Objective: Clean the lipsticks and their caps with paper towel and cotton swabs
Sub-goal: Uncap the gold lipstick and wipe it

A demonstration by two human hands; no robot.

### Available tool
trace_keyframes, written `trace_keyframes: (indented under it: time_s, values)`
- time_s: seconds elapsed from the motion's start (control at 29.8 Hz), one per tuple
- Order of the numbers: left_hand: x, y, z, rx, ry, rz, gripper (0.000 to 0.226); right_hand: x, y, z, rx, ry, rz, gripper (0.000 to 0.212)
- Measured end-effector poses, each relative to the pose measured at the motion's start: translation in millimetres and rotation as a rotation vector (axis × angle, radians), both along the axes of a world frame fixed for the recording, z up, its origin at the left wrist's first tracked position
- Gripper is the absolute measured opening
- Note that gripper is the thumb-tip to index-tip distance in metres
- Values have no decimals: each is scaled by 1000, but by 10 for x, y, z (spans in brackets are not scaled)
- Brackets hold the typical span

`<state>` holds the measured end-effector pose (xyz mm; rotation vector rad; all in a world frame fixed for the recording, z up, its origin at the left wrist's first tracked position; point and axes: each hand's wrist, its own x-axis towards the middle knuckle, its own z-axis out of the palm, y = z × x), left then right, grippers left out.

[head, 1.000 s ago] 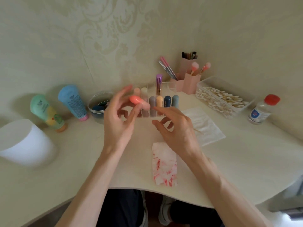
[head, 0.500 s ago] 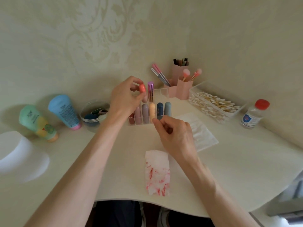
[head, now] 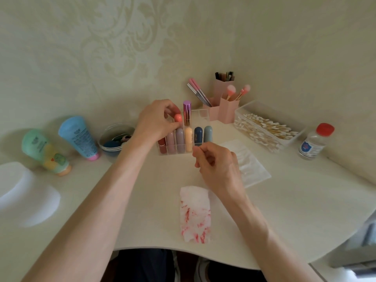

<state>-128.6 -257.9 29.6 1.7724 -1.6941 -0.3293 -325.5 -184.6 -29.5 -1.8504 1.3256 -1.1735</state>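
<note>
Stained paper towel [head: 195,213] lay flat on table [head: 295,210], just below the R hand's [head: 218,166] wrist. R fingers [head: 200,152] were curled shut, pinching something too thin to tell. Just beyond them stood the clear organizer [head: 200,116] w/ capped lipsticks. L hand [head: 155,121] fingers gripped a coral lipstick [head: 177,117] over the back row, beside the purple lipstick [head: 187,112].

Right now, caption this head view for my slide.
Left hand lowers a coral lipstick into the clear organizer; a stained paper towel lies nearby.
</note>
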Motion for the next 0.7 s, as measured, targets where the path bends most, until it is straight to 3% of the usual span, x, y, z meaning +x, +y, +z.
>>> trace_keyframes:
  time_s: [0.17, 0.4, 0.5, 0.6, 0.7]
  values:
    - [5, -40, 37, 39, -44, -21, 20, 6, -7, 30, -59, 9, -46, 37]
    - [-39, 0, 105, 53, -76, -80, 32, 0, 0, 54, -62, 18, -46, 54]
    - [-97, 0, 153, -13, 45, -136, 32, 8, -1, 32, -50, 74, -43, 58]
    - [-167, 4, 178, -86, 106, -134, 15, -6, -23, -22, -41, 67, -51, 44]
    - [-213, 51, 222, -167, 151, -95, 10, -9, -24, -30, -30, 22, -38, 10]
